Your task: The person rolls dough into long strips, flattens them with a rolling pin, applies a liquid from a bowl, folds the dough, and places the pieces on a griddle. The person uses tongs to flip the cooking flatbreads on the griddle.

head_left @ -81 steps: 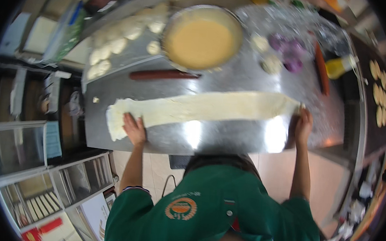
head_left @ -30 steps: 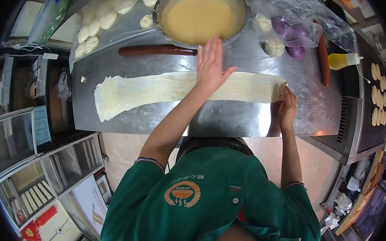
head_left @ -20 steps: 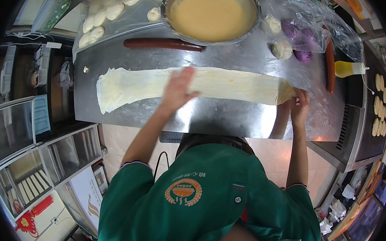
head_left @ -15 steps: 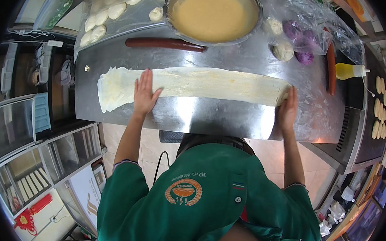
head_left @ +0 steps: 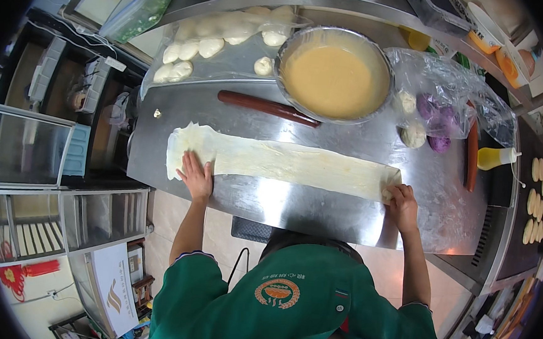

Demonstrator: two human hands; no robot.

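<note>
A long, thin dough sheet stretches across the steel table, its left end wider and ragged. My left hand rests on the near edge of that left end, fingers spread and nearly flat. At the far right end of the sheet, my right hand has its fingers curled onto the corner, where the dough is slightly rolled or folded. The fingertips partly cover that spot. Behind the sheet lies a dark brown rolling pin, touched by neither hand.
A metal bowl of pale yellow batter stands at the back. White dough balls sit on a tray under plastic. Purple and pale balls lie by crumpled plastic, near another rolling pin and an oil bottle. A griddle holds oval breads.
The view has shifted, with more of the back shelf showing. My left hand has slid left along the dough; my right fingers have curled from straight onto the sheet's end.
</note>
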